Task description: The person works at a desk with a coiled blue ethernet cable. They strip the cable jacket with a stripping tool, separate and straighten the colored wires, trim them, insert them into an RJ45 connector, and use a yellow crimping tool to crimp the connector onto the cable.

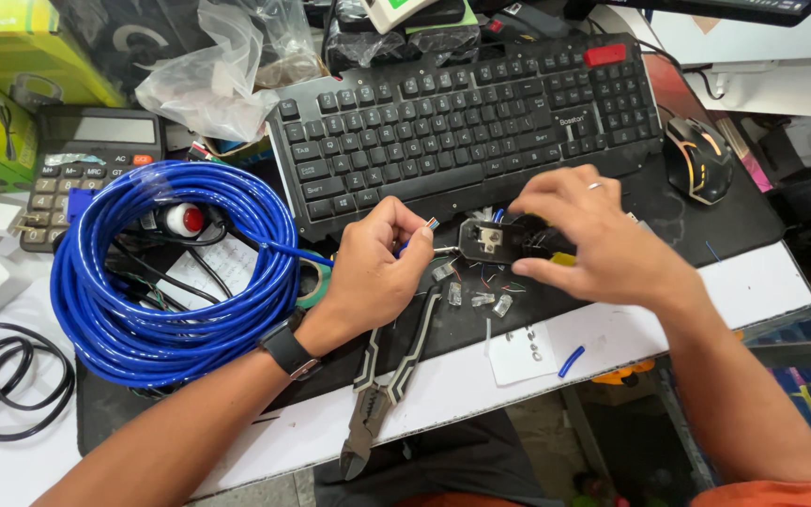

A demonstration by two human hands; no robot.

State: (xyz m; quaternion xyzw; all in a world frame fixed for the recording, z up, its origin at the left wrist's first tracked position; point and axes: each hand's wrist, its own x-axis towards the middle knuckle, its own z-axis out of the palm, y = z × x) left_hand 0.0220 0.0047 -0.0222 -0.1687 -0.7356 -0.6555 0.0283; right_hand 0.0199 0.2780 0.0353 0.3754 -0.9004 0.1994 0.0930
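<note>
My left hand (377,268) pinches the end of a blue network cable with its short coloured wires showing at the fingertips. The cable runs back to a big blue coil (143,282) on the left. My right hand (593,235) holds a black crimping tool (499,241) with a yellow handle, its square opening facing the cable end a few centimetres away. Several clear plastic plugs (476,299) lie on the mat just below both hands. A watch is on my left wrist.
Black-and-grey side cutters (387,385) lie at the desk's front edge. A black keyboard (462,122) stands behind the hands, a mouse (698,160) at right, a calculator (86,160) and plastic bags at the back left. A black cord (2,376) is at far left.
</note>
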